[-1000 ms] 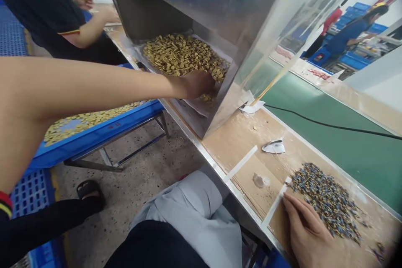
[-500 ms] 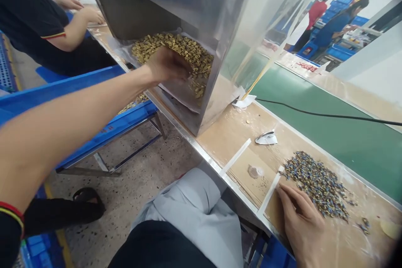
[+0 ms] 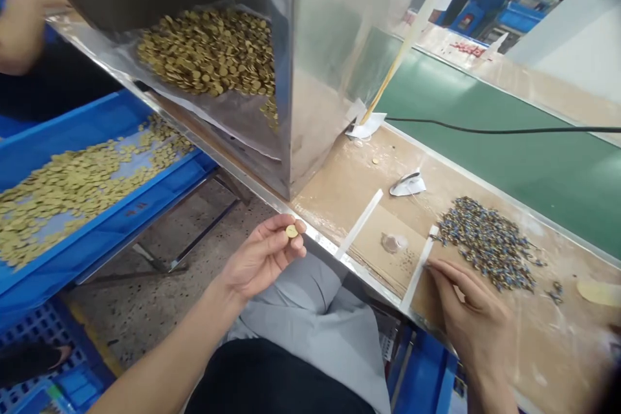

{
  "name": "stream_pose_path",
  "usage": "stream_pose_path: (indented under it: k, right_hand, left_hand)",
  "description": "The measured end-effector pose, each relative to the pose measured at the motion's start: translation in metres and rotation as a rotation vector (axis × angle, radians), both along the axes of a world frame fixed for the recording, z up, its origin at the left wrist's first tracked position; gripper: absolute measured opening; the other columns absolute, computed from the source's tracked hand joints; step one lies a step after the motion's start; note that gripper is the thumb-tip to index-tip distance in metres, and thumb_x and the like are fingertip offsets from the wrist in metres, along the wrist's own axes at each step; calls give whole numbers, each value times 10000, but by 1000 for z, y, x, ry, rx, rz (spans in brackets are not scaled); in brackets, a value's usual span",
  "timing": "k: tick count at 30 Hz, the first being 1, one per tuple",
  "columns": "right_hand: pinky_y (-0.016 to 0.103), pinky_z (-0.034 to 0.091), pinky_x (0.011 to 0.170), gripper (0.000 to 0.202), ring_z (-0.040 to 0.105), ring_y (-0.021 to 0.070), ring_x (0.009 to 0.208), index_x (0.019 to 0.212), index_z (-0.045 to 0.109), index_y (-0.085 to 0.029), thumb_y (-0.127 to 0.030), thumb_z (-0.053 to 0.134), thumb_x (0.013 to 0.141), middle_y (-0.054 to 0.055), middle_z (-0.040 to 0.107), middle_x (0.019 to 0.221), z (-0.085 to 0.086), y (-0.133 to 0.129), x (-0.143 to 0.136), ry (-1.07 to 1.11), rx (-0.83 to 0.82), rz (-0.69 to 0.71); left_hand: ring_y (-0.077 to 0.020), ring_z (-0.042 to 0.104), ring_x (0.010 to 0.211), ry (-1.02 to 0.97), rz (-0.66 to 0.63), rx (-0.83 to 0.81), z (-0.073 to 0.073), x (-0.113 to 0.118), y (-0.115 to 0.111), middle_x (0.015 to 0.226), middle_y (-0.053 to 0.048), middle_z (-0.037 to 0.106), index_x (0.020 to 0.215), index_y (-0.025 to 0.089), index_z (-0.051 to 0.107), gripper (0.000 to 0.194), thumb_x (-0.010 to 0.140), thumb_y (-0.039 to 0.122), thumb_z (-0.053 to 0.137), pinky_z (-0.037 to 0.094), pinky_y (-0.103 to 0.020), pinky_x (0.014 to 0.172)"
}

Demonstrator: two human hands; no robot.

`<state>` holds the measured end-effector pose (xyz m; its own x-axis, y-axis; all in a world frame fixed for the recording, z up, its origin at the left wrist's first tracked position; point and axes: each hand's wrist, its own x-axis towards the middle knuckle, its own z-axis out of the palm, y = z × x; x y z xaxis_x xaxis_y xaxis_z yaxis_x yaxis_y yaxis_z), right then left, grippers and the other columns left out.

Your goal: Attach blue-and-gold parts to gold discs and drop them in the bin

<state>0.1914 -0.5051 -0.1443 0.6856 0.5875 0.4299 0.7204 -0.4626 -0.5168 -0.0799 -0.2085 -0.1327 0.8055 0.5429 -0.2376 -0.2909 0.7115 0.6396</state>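
Observation:
Between the thumb and fingers of my left hand (image 3: pixel 264 255) is a small round gold disc (image 3: pixel 292 231), held above my lap near the bench edge. My right hand (image 3: pixel 473 310) rests on the bench with thumb and forefinger pinched; whatever lies between them is too small to make out. Just beyond it spreads a pile of small blue and metallic parts (image 3: pixel 485 242). A heap of gold discs (image 3: pixel 208 52) lies on a sheet inside the metal box (image 3: pixel 315 90), left of centre.
More flat gold pieces lie in a blue tray (image 3: pixel 111 204) at the left. On the bench are white tape strips (image 3: pixel 359 223), a small clear bag (image 3: pixel 394 242) and a white-wrapped item (image 3: pixel 408 184). A black cable (image 3: pixel 485 130) crosses the green surface behind. Another person's arm (image 3: pixel 29 19) shows upper left.
My left hand has come out of the metal box, down and toward me, and now holds a gold disc. My right hand stays pinched by the pile. The view has shifted.

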Motion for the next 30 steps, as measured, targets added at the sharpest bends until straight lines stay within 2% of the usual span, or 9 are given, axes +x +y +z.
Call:
stream_pose_path:
  k: [6, 10, 14, 18, 30]
  right_hand:
    - [441, 659, 1011, 162, 828, 298, 1101, 1067, 906, -273, -400, 807, 1048, 69, 869, 1146, 24, 20, -19, 125, 143, -93]
    - [405, 670, 987, 102, 820, 240, 1062, 1070, 899, -283, -283, 797, 1072, 53, 853, 1138, 39, 48, -32, 98, 209, 4]
    - [363, 673, 982, 167, 820, 205, 1072, 1092, 889, -289, -186, 758, 1093, 31, 851, 1131, 37, 68, -34, 40, 190, 70]
    - [373, 684, 975, 190, 822, 205, 1074, 1112, 878, -285, -186, 716, 1118, 33, 850, 1139, 33, 75, -31, -46, 126, 74]
    - [365, 671, 974, 242, 819, 201, 1055, 1126, 851, -274, -122, 663, 1129, 40, 836, 1145, 32, 78, -30, -158, 19, 118]
  left_hand:
    - [-131, 851, 922, -101, -133, -126, -20, 25, -6, 1198, -54, 866, 1076, 227, 923, 212, 886, 215, 1017, 705, -220, 959]
    - [-151, 864, 924, -113, -187, -104, -30, 47, -19, 1131, -53, 878, 1089, 214, 922, 153, 945, 173, 956, 705, -223, 954]
    - [-152, 852, 983, -50, -210, 72, -34, 67, -39, 1115, -56, 880, 1144, 224, 920, 176, 969, 207, 939, 682, -206, 971]
    - [-163, 848, 1042, 1, -151, 128, -36, 74, -50, 1110, -46, 888, 1145, 256, 919, 175, 974, 223, 936, 668, -218, 995]
    - [-173, 823, 1080, 11, -186, 160, -37, 71, -47, 1156, -39, 884, 1151, 283, 914, 167, 988, 247, 926, 652, -266, 1040]
